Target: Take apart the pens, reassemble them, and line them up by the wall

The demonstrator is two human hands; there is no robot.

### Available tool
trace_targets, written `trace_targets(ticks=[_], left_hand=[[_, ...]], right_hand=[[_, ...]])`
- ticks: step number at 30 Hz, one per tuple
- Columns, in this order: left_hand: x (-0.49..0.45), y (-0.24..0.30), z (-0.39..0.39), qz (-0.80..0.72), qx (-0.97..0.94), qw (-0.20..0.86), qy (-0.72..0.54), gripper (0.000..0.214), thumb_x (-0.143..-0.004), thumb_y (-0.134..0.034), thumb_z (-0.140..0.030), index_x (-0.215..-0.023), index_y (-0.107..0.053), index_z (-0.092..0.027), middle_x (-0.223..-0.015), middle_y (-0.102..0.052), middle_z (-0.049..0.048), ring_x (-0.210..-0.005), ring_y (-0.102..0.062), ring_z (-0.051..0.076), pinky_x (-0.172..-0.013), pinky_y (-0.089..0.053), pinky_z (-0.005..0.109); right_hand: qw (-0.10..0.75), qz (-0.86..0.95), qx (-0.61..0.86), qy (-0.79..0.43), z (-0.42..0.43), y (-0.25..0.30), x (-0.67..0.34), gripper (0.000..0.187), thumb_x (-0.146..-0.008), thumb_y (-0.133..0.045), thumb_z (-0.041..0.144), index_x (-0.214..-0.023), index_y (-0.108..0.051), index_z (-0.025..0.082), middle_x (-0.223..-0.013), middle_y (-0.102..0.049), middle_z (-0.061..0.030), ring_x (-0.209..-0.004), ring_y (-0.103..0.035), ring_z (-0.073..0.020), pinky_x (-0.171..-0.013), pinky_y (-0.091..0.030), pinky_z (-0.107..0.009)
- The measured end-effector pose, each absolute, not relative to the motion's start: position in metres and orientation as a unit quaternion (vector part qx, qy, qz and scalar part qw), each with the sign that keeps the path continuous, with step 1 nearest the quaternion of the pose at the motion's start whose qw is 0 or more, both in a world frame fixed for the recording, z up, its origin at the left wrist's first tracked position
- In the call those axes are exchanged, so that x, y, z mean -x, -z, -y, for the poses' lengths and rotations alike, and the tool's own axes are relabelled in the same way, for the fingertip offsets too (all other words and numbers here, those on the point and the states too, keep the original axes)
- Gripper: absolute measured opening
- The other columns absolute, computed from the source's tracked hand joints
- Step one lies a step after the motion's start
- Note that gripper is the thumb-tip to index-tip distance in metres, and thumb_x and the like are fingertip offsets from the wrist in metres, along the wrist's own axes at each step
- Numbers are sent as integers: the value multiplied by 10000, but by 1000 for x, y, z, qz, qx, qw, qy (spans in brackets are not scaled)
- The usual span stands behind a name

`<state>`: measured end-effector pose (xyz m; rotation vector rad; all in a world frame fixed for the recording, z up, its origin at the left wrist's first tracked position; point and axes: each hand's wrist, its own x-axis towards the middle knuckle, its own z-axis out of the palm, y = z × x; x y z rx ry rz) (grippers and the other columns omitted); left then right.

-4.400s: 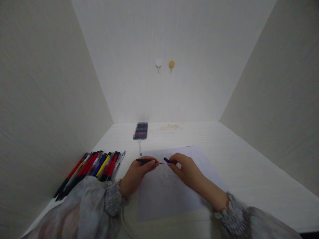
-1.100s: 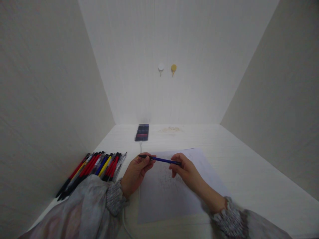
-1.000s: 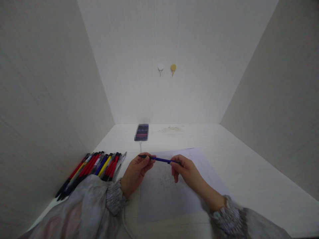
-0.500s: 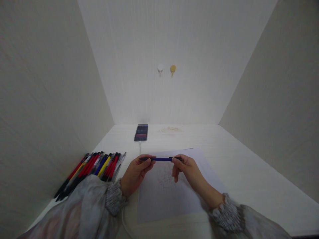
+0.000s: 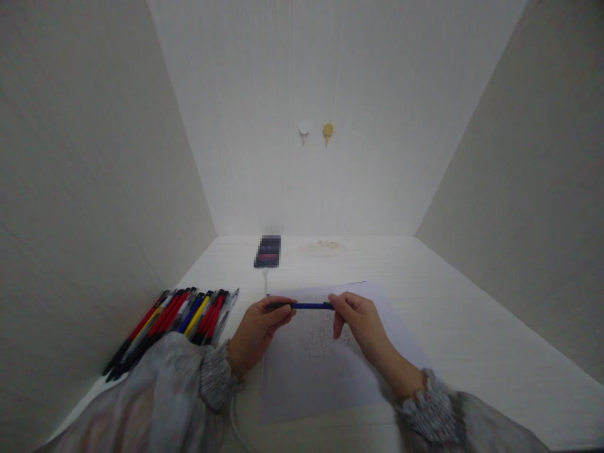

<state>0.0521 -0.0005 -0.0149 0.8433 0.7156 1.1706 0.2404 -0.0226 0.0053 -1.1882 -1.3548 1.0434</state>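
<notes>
A blue pen [image 5: 309, 306] with dark ends lies level between my two hands, above a sheet of paper. My left hand [image 5: 262, 322] pinches its dark left end between thumb and fingers. At the other end, my right hand [image 5: 356, 314] has its thumb and fingertips closed on the pen's tip end, partly covering it. Beneath the hands is the white paper [image 5: 321, 390], with faint scribbles near its middle.
A row of pens [image 5: 184, 318] in red, black, yellow, blue and clear lies left, partly behind my left sleeve. A phone [image 5: 268, 251] with a white cable [image 5: 265, 280] rests near the back wall. Two hooks, white [image 5: 304, 129] and yellow [image 5: 328, 131], are on that wall.
The pen has dropped slightly toward me. My right hand has shifted a little to the right along it, and more of the dark right end is covered by the fingers.
</notes>
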Motion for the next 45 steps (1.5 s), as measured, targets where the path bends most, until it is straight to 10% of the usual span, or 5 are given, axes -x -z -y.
trace_targets(ticks=[8, 15, 28, 35, 45], left_hand=[[-52, 16, 0, -327, -374, 689, -528, 148, -592, -667, -99, -734, -641, -133, -740, -668, 15, -669, -606, 84, -646, -457, 147], [-52, 13, 2, -329, -385, 689, -518, 151, -577, -671, -85, -717, -642, -134, -746, -674, 19, -648, -604, 88, -622, -460, 159], [-53, 13, 2, -341, -400, 673, -520, 151, -568, -673, -88, -705, -641, -141, -753, -674, 24, -663, -595, 97, -628, -443, 181], [-52, 20, 1, -353, -471, 663, -463, 393, -588, -657, -118, -965, -562, -167, -915, -634, 59, -781, -599, 160, -722, -436, 278], [-45, 30, 11, -425, -827, 275, -245, 478, -683, -543, -378, -1119, -473, -195, -1252, -401, 113, -1144, -342, 253, -947, -259, 399]], right_hand=[[539, 528, 417, -506, 21, -6, -238, 304, -617, -615, 332, -841, -478, 179, -553, -602, 33, -434, -560, -126, -455, -411, -240], [484, 544, 499, -470, 25, -9, -240, 369, -741, -424, 459, -534, -474, 158, -327, -488, 32, -267, -446, -85, -339, -326, -201], [534, 485, 395, -569, 19, -2, -242, 200, -653, -584, 312, -730, -536, 134, -515, -595, 4, -404, -554, -134, -440, -426, -263], [684, 363, 344, -531, 10, -4, -249, 105, -638, -624, 224, -714, -575, 169, -648, -580, 25, -616, -544, -89, -620, -427, -231], [769, 255, 210, -547, -11, -14, -320, 258, -704, -480, 424, -621, -498, 180, -458, -390, 63, -316, -305, -23, -289, -231, -152]])
